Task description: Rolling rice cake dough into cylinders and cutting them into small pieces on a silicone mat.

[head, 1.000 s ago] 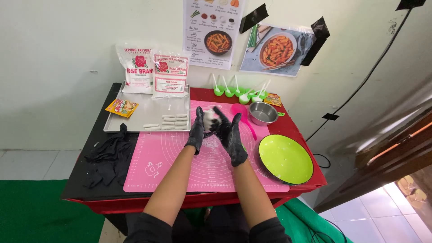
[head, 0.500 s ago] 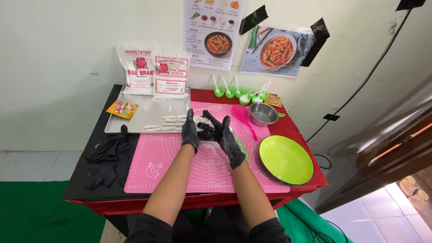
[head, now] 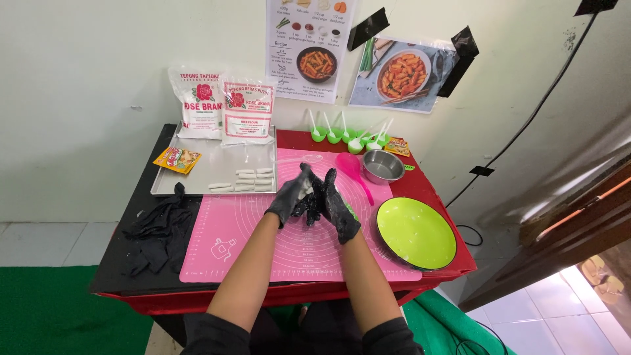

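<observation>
Dough, if any, is hidden between the palms; can't confirm it. Left hand [head: 289, 197] and right hand [head: 336, 205], both in black gloves, pressed together above the pink mat [head: 223, 243] on the worktop [head: 125, 263]. Grip state: can't tell. Looks like a rolling step. Finished white sticks [head: 244, 181] lie on the metal tray [head: 197, 172]; green plate [head: 415, 233] sits right.

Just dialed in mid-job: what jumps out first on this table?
Two black-gloved hands, left hand and right hand, meet palm to palm over the middle of the pink silicone mat. A bright green plate sits at the mat's right edge. Behind the mat on the left, a metal tray holds a row of small white dough sticks.
</observation>
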